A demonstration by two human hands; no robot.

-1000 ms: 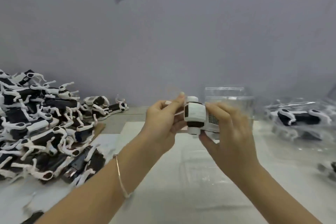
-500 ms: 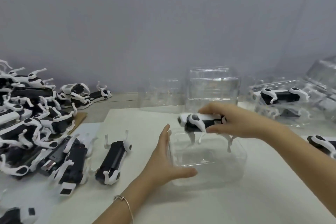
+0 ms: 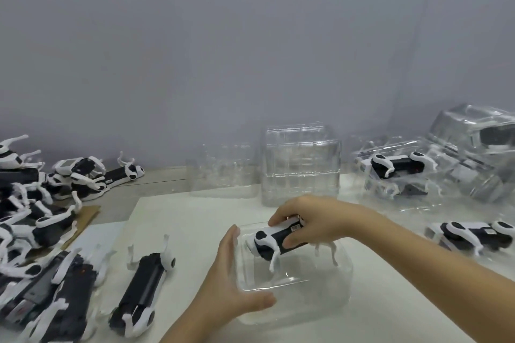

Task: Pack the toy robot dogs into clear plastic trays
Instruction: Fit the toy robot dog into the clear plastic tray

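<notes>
the right grip (image 3: 315,223) curls round a dog (image 3: 274,241), fingers over its back and thumb on its near side, holding it upright with its legs down inside the open tray (image 3: 328,295) on the bench (image 3: 195,217). the left grip (image 3: 231,281), fingers straight, presses flat on the tray's left wall. another dog (image 3: 145,287) lies legs-up to the left, beside a pile (image 3: 33,217). stacked trays (image 3: 301,164) stand behind.

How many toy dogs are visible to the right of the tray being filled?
3: back-right dog in a clear tray; near dog beside the right forearm; edge dog, partly cut off, in a tilted tray. Others may be hidden.
</notes>
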